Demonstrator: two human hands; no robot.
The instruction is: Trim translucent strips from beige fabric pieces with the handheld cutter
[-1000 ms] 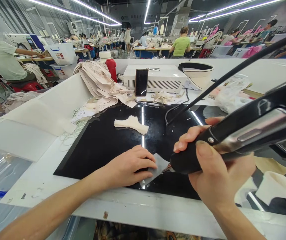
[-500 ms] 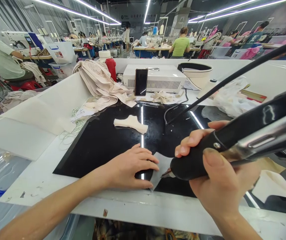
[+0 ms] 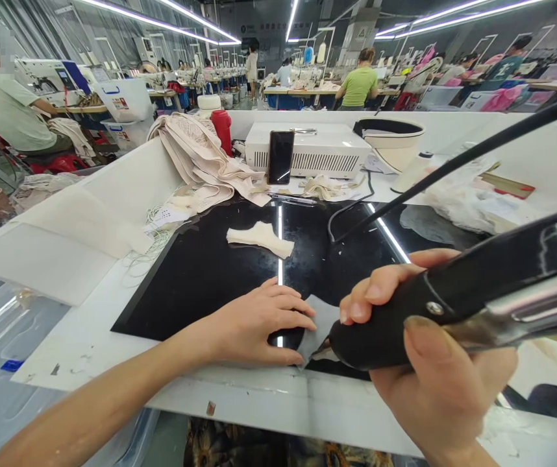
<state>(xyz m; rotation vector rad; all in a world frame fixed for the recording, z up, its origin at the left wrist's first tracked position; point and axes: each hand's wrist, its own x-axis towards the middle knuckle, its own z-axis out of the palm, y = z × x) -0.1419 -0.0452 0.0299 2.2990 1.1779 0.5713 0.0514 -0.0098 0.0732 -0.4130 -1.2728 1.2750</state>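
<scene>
My left hand (image 3: 263, 324) lies on the glossy black mat (image 3: 185, 298), fingers spread, with its fingertips at the edge of a small thin grey sheet (image 3: 324, 314). Gripped in my right hand (image 3: 444, 363) is a thick black hand tool (image 3: 385, 324) with a long metal lever and a narrow metal tip. That tip points down at the grey sheet, close to my left thumb; whether it touches cannot be made out. A cream fabric piece (image 3: 260, 238) rests on the mat beyond my left hand.
A black cable (image 3: 419, 178) crosses above the mat. Behind stand a phone (image 3: 280, 157), a white vented box (image 3: 327, 149), a red flask (image 3: 221, 131) and draped cream fabric (image 3: 195, 152). More pale fabric (image 3: 546, 363) lies at right. Other people work at tables beyond the partition.
The view has shifted slightly, so most things sit a little further right. The tool's tip is somewhat lower, near the sheet's front edge. My left hand keeps its place on the mat.
</scene>
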